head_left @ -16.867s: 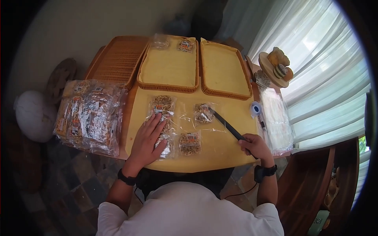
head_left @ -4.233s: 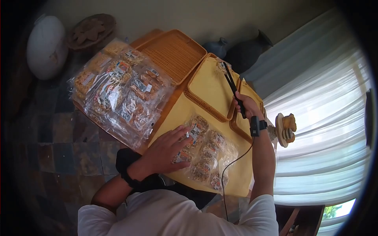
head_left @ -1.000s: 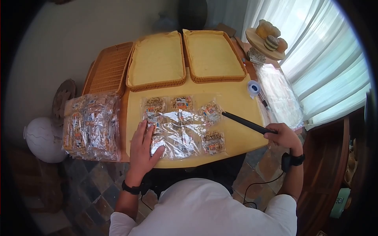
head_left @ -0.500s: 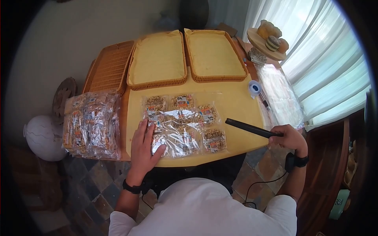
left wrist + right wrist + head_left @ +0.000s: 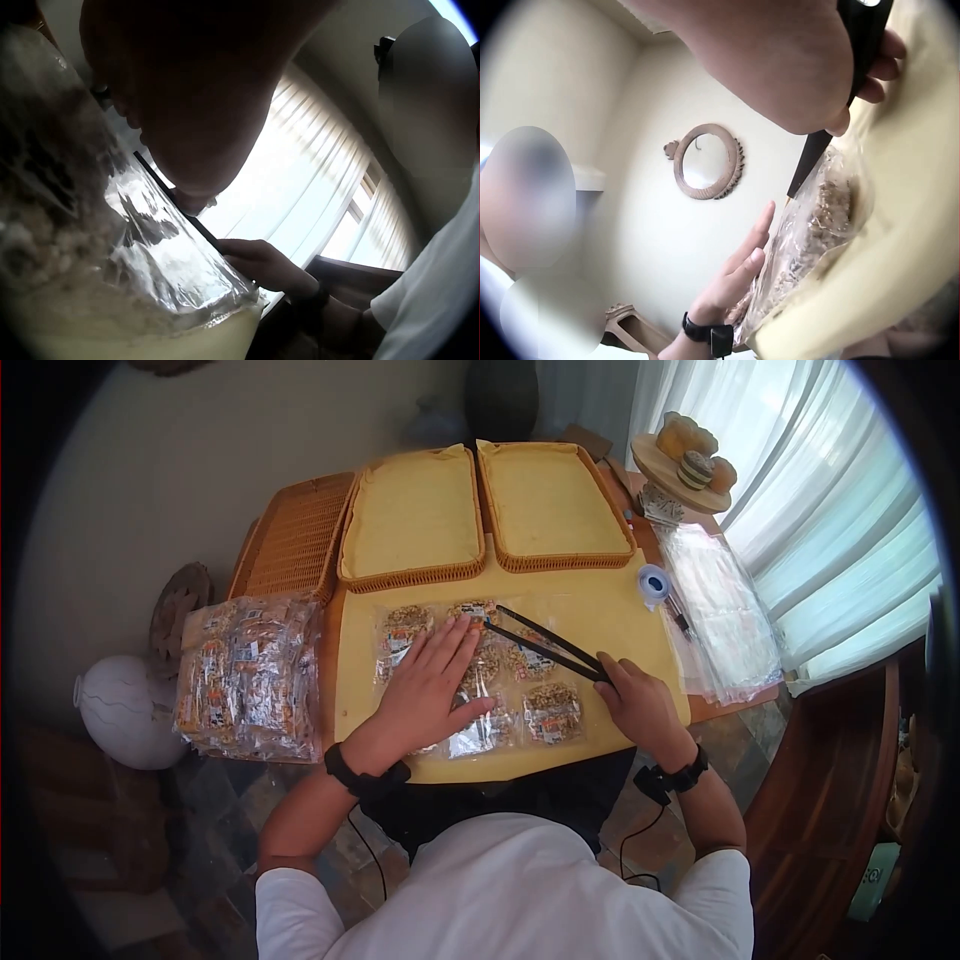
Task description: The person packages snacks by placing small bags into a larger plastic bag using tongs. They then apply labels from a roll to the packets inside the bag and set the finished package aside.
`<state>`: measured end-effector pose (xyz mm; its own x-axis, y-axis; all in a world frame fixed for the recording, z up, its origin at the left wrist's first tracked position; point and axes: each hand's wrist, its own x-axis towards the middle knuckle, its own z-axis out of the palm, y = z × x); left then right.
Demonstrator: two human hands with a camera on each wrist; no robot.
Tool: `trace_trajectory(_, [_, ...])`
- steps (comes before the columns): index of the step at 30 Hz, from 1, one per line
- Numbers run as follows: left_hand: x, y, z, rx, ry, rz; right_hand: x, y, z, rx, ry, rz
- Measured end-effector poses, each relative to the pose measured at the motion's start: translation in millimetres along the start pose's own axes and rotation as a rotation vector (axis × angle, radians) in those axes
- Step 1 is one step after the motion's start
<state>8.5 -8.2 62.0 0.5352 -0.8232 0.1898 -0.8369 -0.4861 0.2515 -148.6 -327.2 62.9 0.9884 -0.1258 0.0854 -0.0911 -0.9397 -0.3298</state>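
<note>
A clear plastic bag (image 5: 500,745) holding several small packets of nut-like snack clusters lies flat on the yellow-covered table. My left hand (image 5: 430,680) rests on it, fingers extended toward the packet in the top middle. My right hand (image 5: 645,705) grips black tongs (image 5: 560,657) whose arms are spread, their tips at that packet near the left fingertips. At the lower right of the bag is another packet (image 5: 552,712). The right wrist view shows the tongs (image 5: 808,161) close over the bag (image 5: 821,206). In the left wrist view the shiny bag (image 5: 157,240) lies beneath the left hand.
Two yellow-lined wicker trays (image 5: 413,572) stand behind the bag, beside an unlined wicker tray (image 5: 300,540). Bagged snacks (image 5: 250,680) are piled at left. A blue-and-white round object (image 5: 654,586), clear plastic sleeves (image 5: 720,610) and a pedestal stand (image 5: 690,490) are at right.
Over the last half second my left hand moves right and up across the bag. The right hand brings the tongs left, and their arms spread apart. Packets seen earlier in a lined tray are gone from it.
</note>
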Motion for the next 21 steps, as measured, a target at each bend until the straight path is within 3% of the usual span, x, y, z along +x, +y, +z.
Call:
trace_trajectory(7, [7,-9,15,0.104,-0.078,0.039,-13,17,-2,-0.05,0.089,0.077])
trace_trajectory(12, [15,-3,7,0.132,-0.108,0.031,-7,29,4,-0.127,0.251,0.02])
trace_trajectory(21, [22,-2,28,0.097,-0.107,0.071,4,32,14,-0.104,0.29,0.042])
